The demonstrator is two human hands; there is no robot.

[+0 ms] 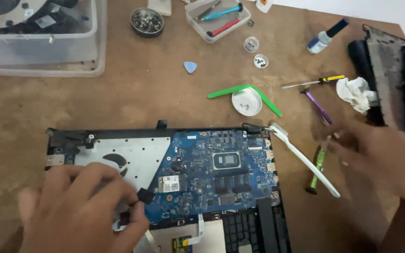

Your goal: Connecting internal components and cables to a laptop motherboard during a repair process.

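On a brown wooden desk [132,89], an opened laptop base [165,187] lies face down with its blue circuit board [216,164] exposed and a silver metal plate [137,154] covering its left part. The left hand [80,211] rests over the lower left of the laptop base, its fingers curled down onto the plate, with the fingertips just beside a small black piece [145,195] at the edge of the board; whether the grip is closed on that piece cannot be told. The right hand [380,154] is blurred at the right edge of the desk, fingers spread and apart, holding nothing that can be seen, near a green-handled screwdriver [318,168].

A white toothbrush [301,157] lies diagonally beside the laptop's right edge, its bristles near the board's upper right corner. Above it sit a small white round dish [246,103] and a bent green plastic strip [244,91] that curves around the dish. A blue triangular pick [190,67] lies further up. To the right are a purple-handled tool [318,107], a thin screwdriver with a yellow and black handle [312,82], a crumpled white tissue [355,93] and a small bottle with a dark cap [326,35]. A dark laptop cover [394,79] lies at the far right. A clear plastic bin [43,51] stands at the upper left, a round tin of screws [147,21] near it, and a clear tub of tools [217,18] at the top.
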